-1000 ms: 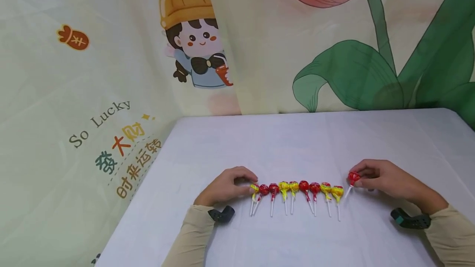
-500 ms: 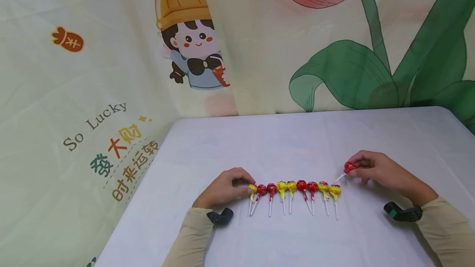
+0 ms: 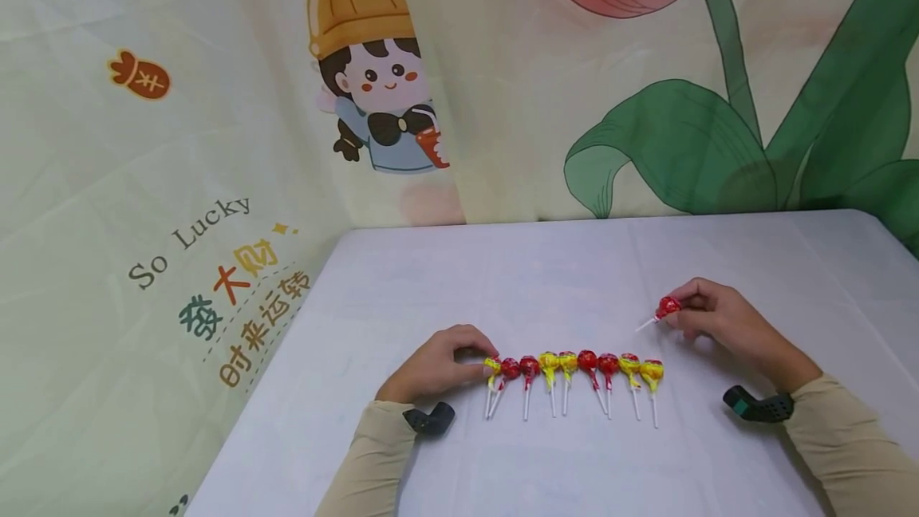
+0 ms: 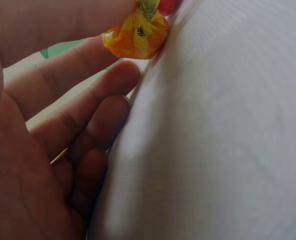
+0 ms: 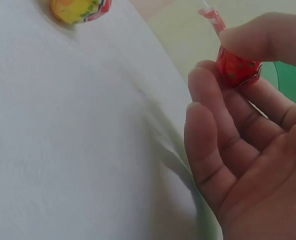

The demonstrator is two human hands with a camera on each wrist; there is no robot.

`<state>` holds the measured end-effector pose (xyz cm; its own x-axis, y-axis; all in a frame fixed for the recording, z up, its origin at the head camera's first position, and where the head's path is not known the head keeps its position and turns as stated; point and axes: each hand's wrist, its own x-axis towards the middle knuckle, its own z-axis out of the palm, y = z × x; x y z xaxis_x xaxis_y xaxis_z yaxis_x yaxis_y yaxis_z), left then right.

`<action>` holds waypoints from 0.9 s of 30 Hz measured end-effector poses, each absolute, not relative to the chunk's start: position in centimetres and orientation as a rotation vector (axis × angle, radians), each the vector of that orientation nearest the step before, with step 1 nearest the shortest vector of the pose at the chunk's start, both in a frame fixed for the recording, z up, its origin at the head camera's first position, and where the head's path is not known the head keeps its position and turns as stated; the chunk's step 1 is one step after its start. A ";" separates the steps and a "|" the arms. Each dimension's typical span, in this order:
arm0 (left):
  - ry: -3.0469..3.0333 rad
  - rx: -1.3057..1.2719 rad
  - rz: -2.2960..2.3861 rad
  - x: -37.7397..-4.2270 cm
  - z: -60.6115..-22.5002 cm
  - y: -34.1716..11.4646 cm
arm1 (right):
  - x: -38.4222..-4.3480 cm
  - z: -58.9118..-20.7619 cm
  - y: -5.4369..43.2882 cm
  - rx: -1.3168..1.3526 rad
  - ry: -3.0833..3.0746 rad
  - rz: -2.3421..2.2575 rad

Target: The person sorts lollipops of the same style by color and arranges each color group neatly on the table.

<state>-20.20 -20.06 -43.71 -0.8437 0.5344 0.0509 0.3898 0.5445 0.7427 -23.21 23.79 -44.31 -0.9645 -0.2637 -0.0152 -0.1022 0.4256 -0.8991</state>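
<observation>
My right hand (image 3: 732,328) pinches a red-wrapped lollipop (image 3: 668,306) by its head, with the white stick pointing down to the left. It is raised behind the right end of a row of lollipops. In the right wrist view, the thumb presses on the red wrapper (image 5: 236,69). My left hand (image 3: 436,365) is at the row's left end, thumb and forefinger on the head of a yellow lollipop (image 3: 491,367). The left wrist view has its orange-yellow wrapper (image 4: 138,37) between them, partly covered by the thumb.
Several red and yellow lollipops lie side by side, sticks toward me, ending with a yellow lollipop (image 3: 652,371) at the right. They lie on a white-covered table (image 3: 574,469). A printed cloth (image 3: 502,102) hangs behind the table's far edge.
My right hand has lifted the red lollipop away from the row's right end, moving back and slightly left. Its stick has swung further left. My left hand stays in place.
</observation>
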 end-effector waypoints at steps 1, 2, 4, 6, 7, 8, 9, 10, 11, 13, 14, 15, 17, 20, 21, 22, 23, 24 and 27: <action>2.593 0.793 1.185 -20.3 -43.8 -20.2 | -23.2 -44.3 23.7 -0.326 2.518 -1.581; 2.594 0.804 1.183 -20.5 -44.0 -20.3 | -23.3 -44.4 23.6 -0.326 2.517 -1.589; 2.595 0.812 1.176 -20.8 -44.4 -20.6 | -23.3 -44.4 23.4 -0.331 2.517 -1.603; 2.603 0.800 1.169 -20.7 -44.3 -20.5 | -23.4 -44.3 23.2 -0.333 2.514 -1.617; 2.606 0.791 1.166 -20.8 -44.3 -20.5 | -23.4 -44.3 23.1 -0.335 2.511 -1.625; 2.610 0.783 1.160 -20.7 -44.3 -20.4 | -23.5 -44.3 23.1 -0.336 2.505 -1.631; 2.609 0.768 1.159 -20.6 -44.2 -20.4 | -23.5 -44.3 23.0 -0.337 2.498 -1.638; 2.610 0.755 1.157 -20.6 -44.2 -20.3 | -23.5 -44.3 23.0 -0.335 2.491 -1.642; 2.609 0.749 1.161 -20.6 -44.2 -20.3 | -23.6 -44.3 22.9 -0.334 2.484 -1.645; 2.597 0.757 1.169 -20.8 -44.5 -20.5 | -23.7 -44.3 22.8 -0.327 2.473 -1.648; 2.591 0.760 1.173 -20.8 -44.4 -20.6 | -23.8 -44.3 22.7 -0.319 2.465 -1.650; 2.587 0.761 1.176 -20.8 -44.4 -20.6 | -23.9 -44.2 22.6 -0.312 2.456 -1.654; 2.579 0.762 1.182 -20.8 -44.4 -20.6 | -24.0 -44.1 22.5 -0.290 2.440 -1.657; 2.577 0.762 1.182 -20.7 -44.3 -20.7 | -24.2 -43.8 22.2 -0.270 2.409 -1.674; 2.579 0.760 1.181 -20.7 -44.3 -20.7 | -24.3 -43.7 22.1 -0.268 2.399 -1.682; 2.579 0.758 1.180 -20.7 -44.4 -20.7 | -24.4 -43.6 22.0 -0.268 2.384 -1.694; 2.580 0.757 1.180 -20.8 -44.4 -20.7 | -24.5 -43.6 21.9 -0.275 2.365 -1.711; 2.579 0.754 1.183 -20.8 -44.4 -20.7 | -24.5 -43.5 21.8 -0.280 2.345 -1.727; 2.578 0.757 1.180 -20.8 -44.4 -20.7 | -24.8 -43.2 21.6 -0.280 2.289 -1.766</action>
